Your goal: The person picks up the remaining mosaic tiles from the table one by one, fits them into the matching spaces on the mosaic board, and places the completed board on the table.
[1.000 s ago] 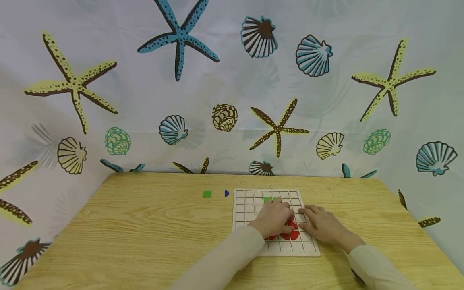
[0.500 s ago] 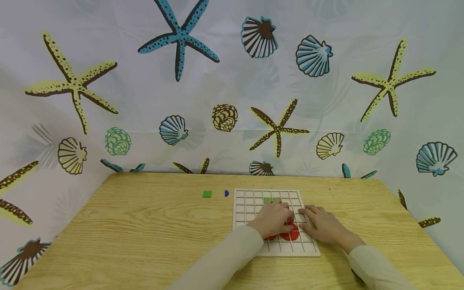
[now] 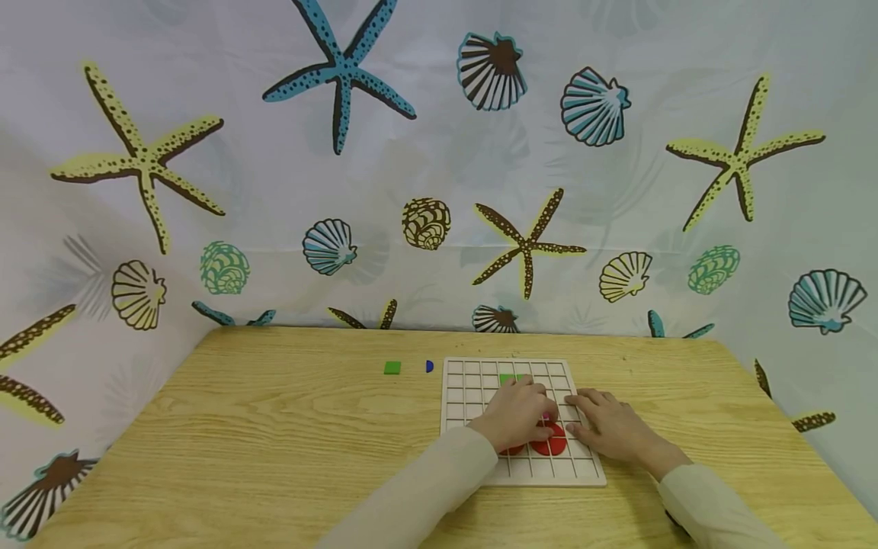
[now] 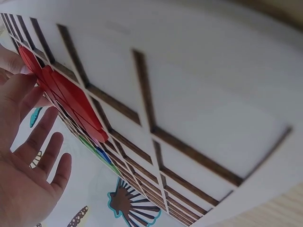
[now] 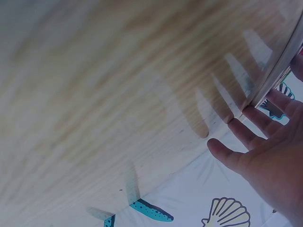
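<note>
A white grid board (image 3: 549, 482) lies on the wooden table. My left hand (image 3: 514, 415) reaches over its middle, thumb and index finger pinching a small red piece (image 4: 29, 59) at the board's surface; the other fingers are spread in the left wrist view. Just below the thumb, flat red pieces form a round shape (image 3: 551, 444), and more red (image 3: 511, 451) shows beside it, partly under the wrist. Green pieces (image 3: 506, 378) sit beyond the fingertips, with a blue piece (image 4: 103, 156) near them in the left wrist view. My right hand (image 3: 613, 427) rests fingertips against the board's right edge.
Left of the board, a green square (image 3: 392, 367) and a blue half-round piece (image 3: 430, 366) lie on the wooden table (image 3: 274, 427). Behind the table hangs a white curtain (image 3: 384, 274) printed with starfish and shells.
Both hands stay in nearly the same place. Under the left index finger, the piece's visible patch has shifted slightly and looks pinker.
</note>
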Demonstrator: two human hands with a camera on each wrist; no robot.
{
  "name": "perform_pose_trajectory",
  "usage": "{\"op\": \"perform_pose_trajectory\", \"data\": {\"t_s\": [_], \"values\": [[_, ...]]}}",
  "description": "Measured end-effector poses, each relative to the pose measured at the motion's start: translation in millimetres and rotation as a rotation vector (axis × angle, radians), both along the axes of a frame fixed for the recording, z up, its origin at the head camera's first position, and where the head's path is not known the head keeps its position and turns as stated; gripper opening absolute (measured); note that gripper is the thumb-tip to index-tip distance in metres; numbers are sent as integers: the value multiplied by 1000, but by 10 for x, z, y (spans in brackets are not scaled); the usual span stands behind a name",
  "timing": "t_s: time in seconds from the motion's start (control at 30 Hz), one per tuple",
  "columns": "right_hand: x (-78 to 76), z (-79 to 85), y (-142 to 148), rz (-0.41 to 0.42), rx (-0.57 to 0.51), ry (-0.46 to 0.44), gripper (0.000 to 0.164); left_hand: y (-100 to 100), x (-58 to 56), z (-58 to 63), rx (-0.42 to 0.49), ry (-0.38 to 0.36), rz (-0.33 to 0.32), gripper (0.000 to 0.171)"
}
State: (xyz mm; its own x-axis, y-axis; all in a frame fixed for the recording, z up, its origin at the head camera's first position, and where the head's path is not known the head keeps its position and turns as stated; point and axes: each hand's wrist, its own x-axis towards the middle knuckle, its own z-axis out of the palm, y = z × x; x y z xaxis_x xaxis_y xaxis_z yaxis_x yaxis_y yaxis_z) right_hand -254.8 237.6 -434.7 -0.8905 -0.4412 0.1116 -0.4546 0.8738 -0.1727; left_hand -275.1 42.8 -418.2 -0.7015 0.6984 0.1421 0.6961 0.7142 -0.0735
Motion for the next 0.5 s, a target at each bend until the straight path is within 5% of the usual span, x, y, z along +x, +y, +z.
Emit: {"op": "perform_pose_trajectory", "data": {"t_s": [0.5], "values": [[-9, -5, 11, 8, -2, 2, 44, -11, -22, 6, 3, -20, -4, 14]]}}
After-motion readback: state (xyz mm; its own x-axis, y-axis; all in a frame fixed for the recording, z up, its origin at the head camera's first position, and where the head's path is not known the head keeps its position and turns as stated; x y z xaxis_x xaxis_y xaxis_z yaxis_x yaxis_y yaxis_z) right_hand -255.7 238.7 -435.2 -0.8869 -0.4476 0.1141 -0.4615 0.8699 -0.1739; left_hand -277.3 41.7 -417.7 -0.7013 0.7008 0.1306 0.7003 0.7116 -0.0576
